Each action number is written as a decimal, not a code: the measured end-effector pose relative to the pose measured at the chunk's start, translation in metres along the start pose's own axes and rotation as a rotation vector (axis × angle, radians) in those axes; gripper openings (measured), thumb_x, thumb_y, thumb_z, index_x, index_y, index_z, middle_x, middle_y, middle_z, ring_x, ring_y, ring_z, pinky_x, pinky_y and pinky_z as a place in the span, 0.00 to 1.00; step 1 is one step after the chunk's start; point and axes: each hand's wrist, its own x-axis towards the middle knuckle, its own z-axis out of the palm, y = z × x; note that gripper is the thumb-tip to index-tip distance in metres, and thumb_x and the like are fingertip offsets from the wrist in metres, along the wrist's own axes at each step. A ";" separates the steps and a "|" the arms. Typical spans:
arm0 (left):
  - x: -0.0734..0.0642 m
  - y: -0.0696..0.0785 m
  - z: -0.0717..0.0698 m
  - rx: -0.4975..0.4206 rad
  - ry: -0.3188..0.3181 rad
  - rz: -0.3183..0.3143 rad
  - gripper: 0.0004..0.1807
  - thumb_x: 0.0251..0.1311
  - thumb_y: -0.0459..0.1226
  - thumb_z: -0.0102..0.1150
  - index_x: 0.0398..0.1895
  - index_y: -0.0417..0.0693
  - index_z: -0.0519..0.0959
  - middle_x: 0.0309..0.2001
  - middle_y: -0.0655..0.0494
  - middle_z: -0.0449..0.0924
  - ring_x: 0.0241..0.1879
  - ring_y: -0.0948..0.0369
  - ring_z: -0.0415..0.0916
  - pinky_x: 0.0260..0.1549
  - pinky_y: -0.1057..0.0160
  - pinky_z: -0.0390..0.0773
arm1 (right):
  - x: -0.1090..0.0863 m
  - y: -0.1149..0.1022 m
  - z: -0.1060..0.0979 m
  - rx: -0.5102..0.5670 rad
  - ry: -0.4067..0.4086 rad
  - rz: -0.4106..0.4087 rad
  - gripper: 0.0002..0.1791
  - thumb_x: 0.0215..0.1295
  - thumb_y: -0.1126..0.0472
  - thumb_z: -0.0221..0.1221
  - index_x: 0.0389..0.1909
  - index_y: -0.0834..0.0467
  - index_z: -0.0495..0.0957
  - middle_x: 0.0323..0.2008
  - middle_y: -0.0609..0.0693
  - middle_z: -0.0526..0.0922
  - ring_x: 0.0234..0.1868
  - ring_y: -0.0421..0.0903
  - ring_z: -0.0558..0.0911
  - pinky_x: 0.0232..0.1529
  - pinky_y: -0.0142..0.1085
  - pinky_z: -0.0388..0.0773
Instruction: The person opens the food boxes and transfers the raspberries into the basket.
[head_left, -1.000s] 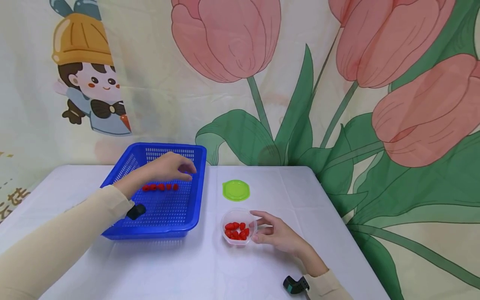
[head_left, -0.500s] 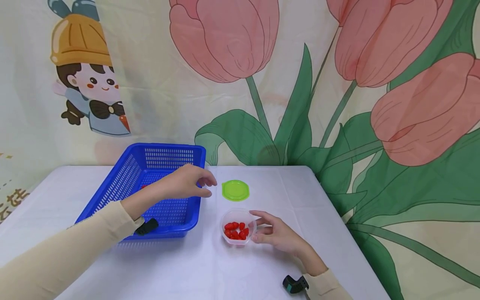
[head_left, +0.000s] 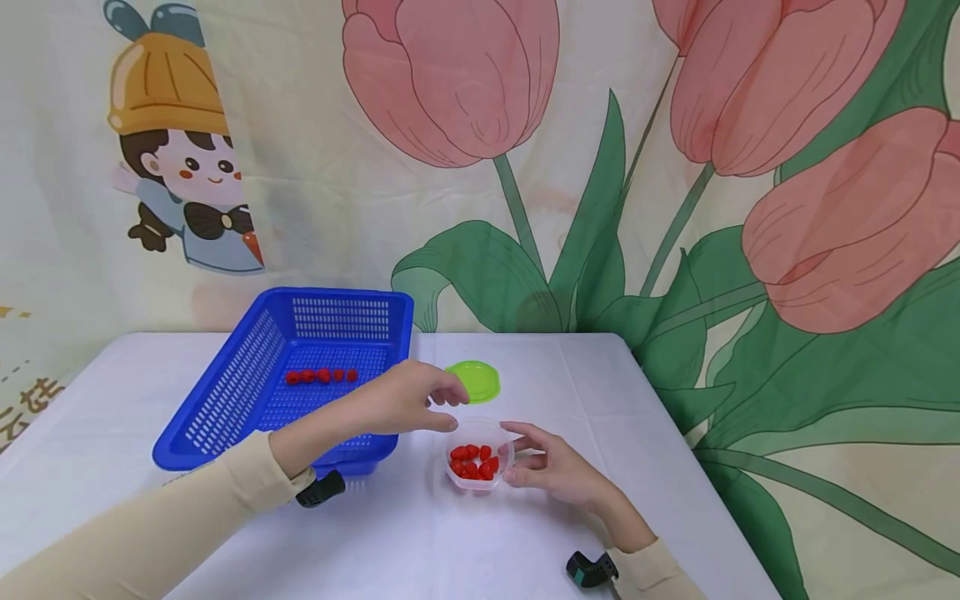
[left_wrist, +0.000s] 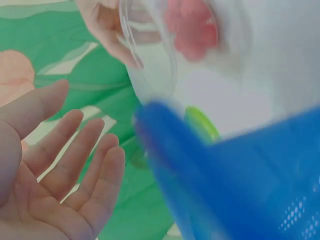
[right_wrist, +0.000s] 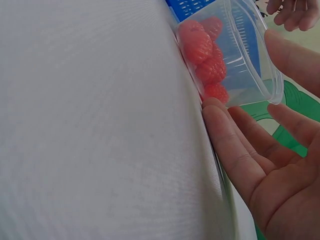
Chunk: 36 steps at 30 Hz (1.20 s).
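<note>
And here's the clear tub (head_left: pixel 472 486) on the table (head_left: pixel 450 550), red berries (head_left: pixel 472 462) bunched in its bottom! Right at its right side sits the right hand (head_left: pixel 558 475), fingers spread and relaxed, tips up against the tub's wall. Over to the tub's far left edge: the left hand (head_left: pixel 412 400) hangs in the air, fingers lightly bent, thumb apart, nothing in them, and the tub lies just beyond its fingertips. Behind the tub there's a green lid (head_left: pixel 482 382), partly screened by those fingers. Left of the tub, a blue basket (head_left: pixel 232 392) with five more berries (head_left: pixel 322 376) lined up inside.
</note>
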 end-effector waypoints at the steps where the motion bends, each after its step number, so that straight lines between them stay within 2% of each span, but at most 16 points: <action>1: 0.000 0.001 0.004 -0.005 -0.004 0.000 0.14 0.63 0.40 0.76 0.52 0.52 0.88 0.46 0.62 0.89 0.48 0.59 0.84 0.48 0.58 0.86 | 0.000 0.000 0.000 0.002 -0.001 -0.001 0.42 0.68 0.53 0.73 0.80 0.43 0.66 0.65 0.57 0.78 0.59 0.54 0.86 0.60 0.48 0.84; 9: 0.005 0.002 0.031 -0.053 -0.027 0.028 0.14 0.62 0.36 0.75 0.51 0.46 0.88 0.47 0.55 0.90 0.48 0.53 0.85 0.48 0.57 0.86 | -0.001 0.001 -0.001 -0.006 -0.005 -0.004 0.42 0.67 0.53 0.73 0.80 0.43 0.66 0.65 0.56 0.79 0.59 0.54 0.86 0.61 0.49 0.84; 14: 0.008 0.001 0.046 -0.096 -0.037 0.022 0.13 0.62 0.35 0.75 0.49 0.47 0.88 0.46 0.54 0.90 0.49 0.50 0.85 0.48 0.55 0.86 | -0.002 0.001 -0.001 -0.006 -0.009 -0.012 0.42 0.68 0.53 0.73 0.80 0.44 0.66 0.65 0.57 0.79 0.60 0.55 0.85 0.61 0.50 0.83; 19: 0.012 -0.001 0.057 -0.123 -0.051 0.014 0.12 0.61 0.33 0.75 0.48 0.46 0.88 0.44 0.52 0.89 0.48 0.50 0.85 0.48 0.53 0.86 | -0.002 0.001 -0.001 -0.003 -0.014 -0.011 0.41 0.69 0.54 0.72 0.80 0.44 0.65 0.65 0.57 0.78 0.60 0.55 0.85 0.61 0.50 0.83; 25: 0.015 -0.002 0.067 -0.147 -0.068 0.004 0.12 0.61 0.33 0.75 0.48 0.44 0.88 0.42 0.50 0.89 0.47 0.50 0.85 0.43 0.58 0.88 | -0.002 0.000 -0.001 0.006 -0.018 -0.014 0.41 0.69 0.54 0.71 0.80 0.45 0.65 0.65 0.57 0.79 0.60 0.55 0.85 0.61 0.48 0.84; 32: 0.019 -0.003 0.075 -0.075 -0.071 0.025 0.11 0.59 0.31 0.75 0.45 0.46 0.89 0.34 0.62 0.86 0.38 0.58 0.81 0.39 0.63 0.83 | -0.003 -0.001 -0.002 0.022 -0.037 -0.042 0.41 0.70 0.54 0.71 0.81 0.47 0.64 0.66 0.58 0.77 0.59 0.54 0.85 0.60 0.46 0.83; 36: 0.020 0.001 0.079 -0.034 -0.076 0.023 0.11 0.59 0.31 0.75 0.45 0.46 0.89 0.34 0.60 0.86 0.37 0.59 0.80 0.38 0.64 0.82 | -0.003 -0.001 -0.002 0.021 -0.038 -0.048 0.41 0.70 0.54 0.71 0.81 0.47 0.65 0.66 0.59 0.77 0.59 0.54 0.86 0.60 0.46 0.84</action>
